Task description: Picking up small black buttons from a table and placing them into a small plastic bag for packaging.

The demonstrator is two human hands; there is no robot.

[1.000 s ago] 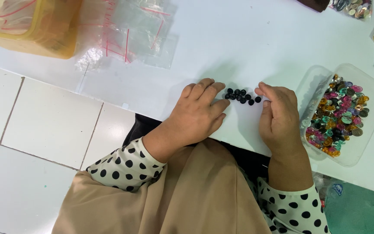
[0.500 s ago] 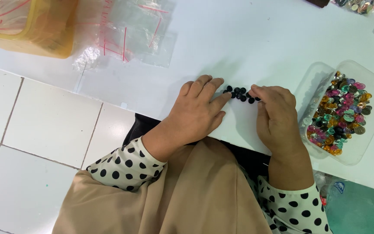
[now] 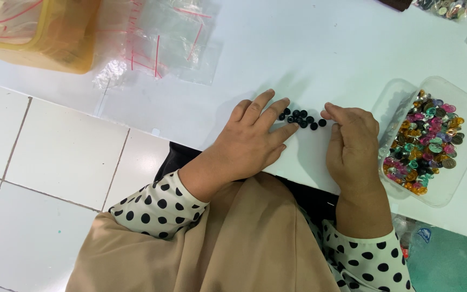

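My left hand (image 3: 249, 143) lies flat, fingers spread, and my right hand (image 3: 352, 148) rests curled, holding nothing; black beads (image 3: 301, 118) sit between them on the white table (image 3: 309, 48) above a tiled floor (image 3: 39, 162).

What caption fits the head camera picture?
Two hands corral small black beads beside a tray of colourful beads.

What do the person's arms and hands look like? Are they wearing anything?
Both arms wear white sleeves with black polka dots, ending at the wrists. The left hand and right hand are bare: no gloves, and no rings or bracelets show.
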